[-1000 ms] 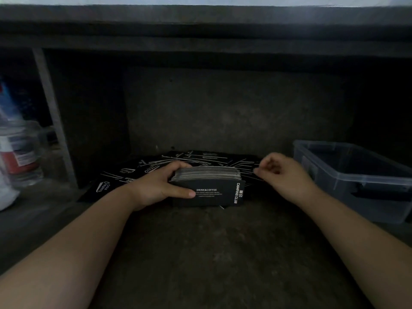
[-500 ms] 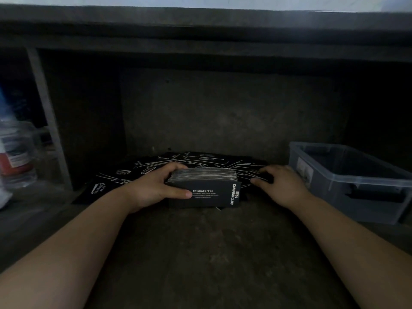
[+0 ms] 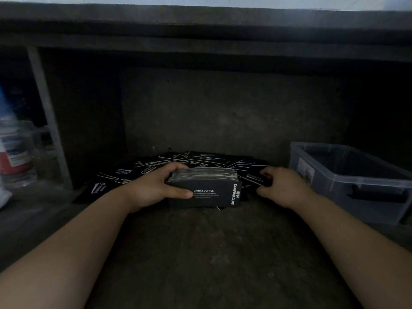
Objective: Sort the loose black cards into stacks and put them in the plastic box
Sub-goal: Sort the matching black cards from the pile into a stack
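Observation:
A stack of black cards point(image 3: 207, 192) stands on edge on the dark floor, its front card reading DRINK&COFFEE and CAMPING CLUB. My left hand point(image 3: 153, 188) grips the stack from the left, thumb across the front, fingers behind. Loose black cards point(image 3: 200, 160) with white print lie scattered behind and to both sides. My right hand point(image 3: 283, 187) rests on the loose cards right of the stack, fingers curled down onto them; whether it pinches a card is hidden. The clear plastic box point(image 3: 356, 181) sits at the right, open, looking empty.
A dark wall and a low shelf overhang close the space behind the cards. A grey upright post point(image 3: 48, 117) stands at the left, with a clear jar with a red label point(image 3: 15, 157) beside it. Bare concrete floor lies between my forearms.
My right hand dropped from mid-air onto the loose cards right of the stack and curled its fingers there. The left hand kept holding the stack still.

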Demonstrator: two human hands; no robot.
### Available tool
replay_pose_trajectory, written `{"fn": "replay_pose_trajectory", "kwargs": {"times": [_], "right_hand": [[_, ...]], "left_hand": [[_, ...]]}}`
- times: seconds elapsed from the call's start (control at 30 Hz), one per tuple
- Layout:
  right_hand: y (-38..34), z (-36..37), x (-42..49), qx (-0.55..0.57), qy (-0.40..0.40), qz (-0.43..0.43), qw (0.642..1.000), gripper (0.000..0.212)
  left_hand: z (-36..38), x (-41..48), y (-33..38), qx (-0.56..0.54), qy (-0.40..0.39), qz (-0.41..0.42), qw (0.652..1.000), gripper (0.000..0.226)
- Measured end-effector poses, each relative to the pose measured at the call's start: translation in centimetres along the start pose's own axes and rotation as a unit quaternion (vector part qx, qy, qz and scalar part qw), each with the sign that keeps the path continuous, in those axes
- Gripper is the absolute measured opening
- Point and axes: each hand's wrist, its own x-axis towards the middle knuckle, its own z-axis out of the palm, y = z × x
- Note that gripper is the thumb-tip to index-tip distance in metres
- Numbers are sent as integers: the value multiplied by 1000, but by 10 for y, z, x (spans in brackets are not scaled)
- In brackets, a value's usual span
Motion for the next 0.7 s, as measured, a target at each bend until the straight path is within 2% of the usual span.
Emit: {"fn": "replay_pose_trajectory", "kwargs": {"times": [0.17,0.27,0.37,0.47,0.5,0.57,0.6,0.63,0.7], "right_hand": [[-1,-8,-1,1,40,-30,999,30],[-1,-14,-6,172,102,-54,978,13],[-11,-26,-14,389,157,-59,906,18],[-18,-34,-16,523,189,-64,829,46],[-20,-36,-17,553,191,-69,808,45],[-24,-38,-19,593,166,-72,785,26],[-24,-39,-21,586,146,-76,794,19],[-24,-39,-23,560,113,-81,817,18],[-18,-39,-23,462,7,-113,879,21]], "left_hand": [[1,-1,2,-1,2,2,1000,63],[1,-1,1,4,2,-1,1000,62],[-1,1,-1,5,1,0,1000,66],[-2,2,-3,5,-3,-3,1000,70],[-3,2,-4,4,-4,-2,1000,70],[-2,2,-3,3,-3,-2,1000,70],[-1,1,-2,4,-3,-2,1000,70],[0,1,-1,5,0,-3,1000,68],[1,0,0,8,4,-5,1000,65]]}}
